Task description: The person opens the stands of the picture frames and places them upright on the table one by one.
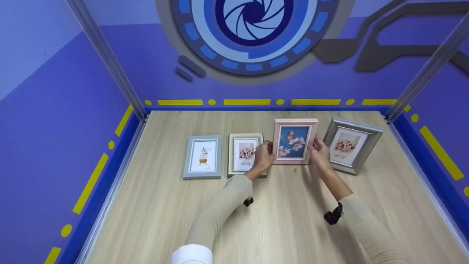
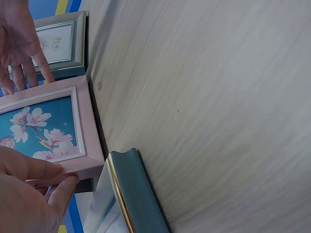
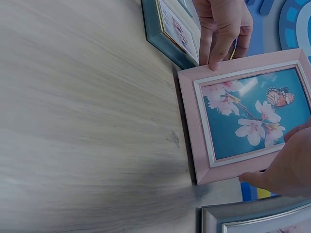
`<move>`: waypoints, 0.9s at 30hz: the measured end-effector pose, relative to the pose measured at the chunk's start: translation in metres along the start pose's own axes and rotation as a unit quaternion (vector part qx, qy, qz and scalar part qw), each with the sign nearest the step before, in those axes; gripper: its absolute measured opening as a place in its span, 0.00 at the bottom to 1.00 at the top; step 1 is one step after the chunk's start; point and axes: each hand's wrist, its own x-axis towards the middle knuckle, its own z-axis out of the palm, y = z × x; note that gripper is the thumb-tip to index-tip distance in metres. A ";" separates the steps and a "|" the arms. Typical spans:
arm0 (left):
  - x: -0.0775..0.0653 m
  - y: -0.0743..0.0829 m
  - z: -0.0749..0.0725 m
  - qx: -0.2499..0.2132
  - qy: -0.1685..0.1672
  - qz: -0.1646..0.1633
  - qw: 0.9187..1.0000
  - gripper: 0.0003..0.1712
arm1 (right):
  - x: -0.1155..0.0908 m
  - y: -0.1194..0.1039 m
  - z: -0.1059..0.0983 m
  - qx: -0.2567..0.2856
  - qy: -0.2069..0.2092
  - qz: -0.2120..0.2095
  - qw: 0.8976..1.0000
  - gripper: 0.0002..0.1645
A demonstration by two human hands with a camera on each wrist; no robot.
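A pink picture frame with a blossom-and-butterfly picture stands upright on the table, between my two hands. My left hand pinches its left side low down, thumb and fingers bent at the edge. On the opposite side my right hand touches the frame's edge; in the left wrist view its fingers look straight. Left of the pink frame is a pale gold-edged frame, partly covered by my left hand. A silver frame stands angled to the right, close to my right hand.
A light blue-grey frame is at the far left of the row. The wooden table reaches toward me in front of the frames. Blue printed panels with metal corner posts enclose the back and sides.
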 end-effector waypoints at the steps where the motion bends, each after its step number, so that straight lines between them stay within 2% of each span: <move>1: 0.000 0.000 0.000 0.003 0.000 0.001 1.000 0.13 | -0.001 0.000 0.000 -0.004 -0.002 0.001 1.000 0.39; 8: -0.001 0.000 0.001 0.014 0.005 0.006 1.000 0.14 | -0.004 -0.001 -0.003 -0.021 -0.031 0.004 0.999 0.42; 17: -0.006 0.002 -0.002 0.020 0.002 0.019 1.000 0.16 | -0.012 0.003 -0.007 -0.033 -0.061 0.058 0.996 0.42; 22: -0.011 0.002 -0.012 0.014 -0.018 0.017 1.000 0.18 | -0.026 0.003 -0.012 -0.042 -0.065 0.076 0.994 0.39; 27: -0.018 -0.004 -0.030 0.007 -0.046 0.000 0.999 0.19 | -0.042 0.014 -0.020 -0.047 -0.089 0.102 0.990 0.36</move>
